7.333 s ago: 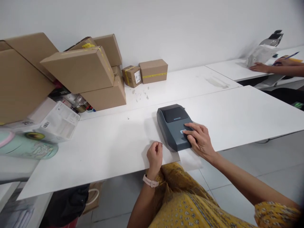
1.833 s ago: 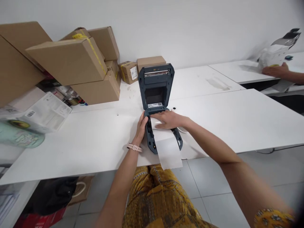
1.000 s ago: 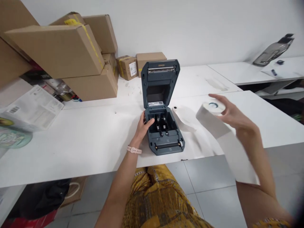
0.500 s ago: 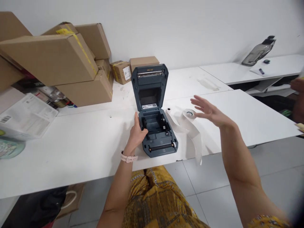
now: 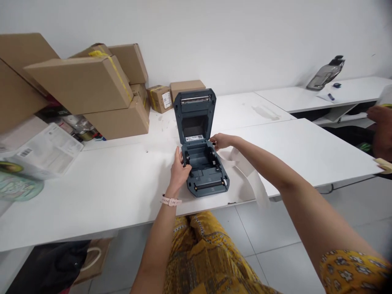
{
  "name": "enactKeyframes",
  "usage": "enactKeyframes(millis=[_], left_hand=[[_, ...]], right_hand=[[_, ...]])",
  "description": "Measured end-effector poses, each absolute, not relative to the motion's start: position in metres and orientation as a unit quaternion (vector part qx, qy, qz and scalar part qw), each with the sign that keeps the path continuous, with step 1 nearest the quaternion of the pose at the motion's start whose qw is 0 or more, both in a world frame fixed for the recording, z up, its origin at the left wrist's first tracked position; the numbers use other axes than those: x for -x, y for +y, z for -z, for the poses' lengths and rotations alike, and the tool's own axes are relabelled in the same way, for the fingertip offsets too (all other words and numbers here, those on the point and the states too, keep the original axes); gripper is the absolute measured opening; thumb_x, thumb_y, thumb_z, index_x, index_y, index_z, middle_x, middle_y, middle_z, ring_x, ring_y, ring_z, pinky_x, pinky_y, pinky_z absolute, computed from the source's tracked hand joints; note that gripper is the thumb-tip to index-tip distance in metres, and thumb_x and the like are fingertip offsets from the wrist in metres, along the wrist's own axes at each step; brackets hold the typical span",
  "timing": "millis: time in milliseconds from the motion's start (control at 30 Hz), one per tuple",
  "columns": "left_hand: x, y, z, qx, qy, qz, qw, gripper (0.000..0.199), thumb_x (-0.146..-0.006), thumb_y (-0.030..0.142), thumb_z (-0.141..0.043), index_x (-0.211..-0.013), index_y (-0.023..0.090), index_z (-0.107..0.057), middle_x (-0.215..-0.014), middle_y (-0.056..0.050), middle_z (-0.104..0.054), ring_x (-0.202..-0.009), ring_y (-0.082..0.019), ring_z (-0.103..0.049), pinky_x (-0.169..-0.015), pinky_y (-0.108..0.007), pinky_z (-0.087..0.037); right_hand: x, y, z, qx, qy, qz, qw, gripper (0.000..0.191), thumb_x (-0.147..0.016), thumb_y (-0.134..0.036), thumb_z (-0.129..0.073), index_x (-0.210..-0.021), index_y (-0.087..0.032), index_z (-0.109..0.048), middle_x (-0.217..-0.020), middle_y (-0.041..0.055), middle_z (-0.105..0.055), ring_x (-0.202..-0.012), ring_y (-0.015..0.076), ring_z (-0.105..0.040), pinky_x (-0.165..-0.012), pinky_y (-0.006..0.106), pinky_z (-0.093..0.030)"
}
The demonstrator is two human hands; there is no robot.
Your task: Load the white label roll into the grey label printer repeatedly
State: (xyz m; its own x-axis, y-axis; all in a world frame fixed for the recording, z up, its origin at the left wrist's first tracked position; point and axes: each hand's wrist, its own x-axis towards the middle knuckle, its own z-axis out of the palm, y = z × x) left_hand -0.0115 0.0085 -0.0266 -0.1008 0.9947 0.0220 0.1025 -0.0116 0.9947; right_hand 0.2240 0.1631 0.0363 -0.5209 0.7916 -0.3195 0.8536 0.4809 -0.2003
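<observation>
A dark blue-grey label printer [image 5: 208, 190] stands on the white table with its lid [image 5: 195, 112] raised and its roll bay bare. My left hand [image 5: 180, 169] grips the printer's left side, thumb over the edge and fingers along the outside. At the printer's right rear corner, my right hand [image 5: 221, 141] has its fingers curled down around a small paper roll [image 5: 214, 143] with a dark core; the fingertips are partly hidden. A strip of white paper [image 5: 255, 181] trails from there and hangs over the table's front edge. My right forearm hides the larger roll lying beside it.
Cardboard boxes [image 5: 82, 85] are stacked at the left rear, with smaller boxes [image 5: 187, 87] by the wall. A white carton [image 5: 55, 151] and a green jar [image 5: 23, 185] stand far left. A grey bottle [image 5: 326, 74] leans on the right-hand desk. Another person's hand [image 5: 379, 116] shows at the right edge.
My right hand has gone from open above the larger roll, leftward to the small roll beside the printer. My left hand keeps its hold. The view has shifted slightly.
</observation>
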Motion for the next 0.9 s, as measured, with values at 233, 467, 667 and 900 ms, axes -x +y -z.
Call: enactKeyframes(millis=[233, 467, 667, 900], left_hand=[[0.007, 0.007, 0.028, -0.466, 0.545, -0.527, 0.456, 0.105, -0.069, 0.006, -0.067, -0.164, 0.028, -0.027, -0.166, -0.014, -0.043, -0.143, -0.031, -0.055, -0.117, -0.047, -0.047], [0.001, 0.004, 0.029, -0.404, 0.534, -0.569, 0.478, 0.102, -0.067, 0.006, -0.066, -0.162, 0.021, -0.032, -0.164, -0.019, -0.044, -0.143, -0.034, -0.055, -0.118, -0.049, -0.046], [0.000, 0.005, 0.029, -0.393, 0.524, -0.578, 0.487, 0.103, -0.066, 0.005, -0.065, -0.162, 0.019, -0.032, -0.164, -0.020, -0.043, -0.142, -0.034, -0.055, -0.116, -0.048, -0.048], [-0.002, 0.006, 0.030, -0.393, 0.525, -0.581, 0.482, 0.103, -0.066, 0.004, -0.067, -0.161, 0.020, -0.032, -0.163, -0.019, -0.047, -0.142, -0.032, -0.056, -0.118, -0.046, -0.046]], right_hand=[[-0.292, 0.116, -0.088, -0.419, 0.792, 0.408, -0.175, 0.033, -0.074, -0.041, -0.082, -0.095, -0.020, -0.069, -0.102, 0.0086, -0.078, -0.086, 0.0226, -0.070, -0.071, 0.033, -0.054], [-0.246, 0.054, -0.122, -0.241, 0.871, 0.414, -0.107, 0.038, -0.076, -0.048, -0.082, -0.098, -0.021, -0.067, -0.102, 0.0064, -0.078, -0.088, 0.0206, -0.070, -0.075, 0.031, -0.051], [-0.171, 0.070, -0.102, -0.316, 0.931, 0.124, 0.131, 0.027, -0.073, -0.023, -0.077, -0.099, -0.019, -0.071, -0.096, 0.0080, -0.074, -0.092, 0.0271, -0.066, -0.069, 0.031, -0.041], [-0.157, 0.092, -0.064, -0.308, 0.929, 0.157, 0.130, 0.059, -0.075, -0.030, -0.078, -0.131, -0.016, -0.068, -0.113, 0.0110, -0.077, -0.101, 0.0292, -0.069, -0.077, 0.031, -0.046]])
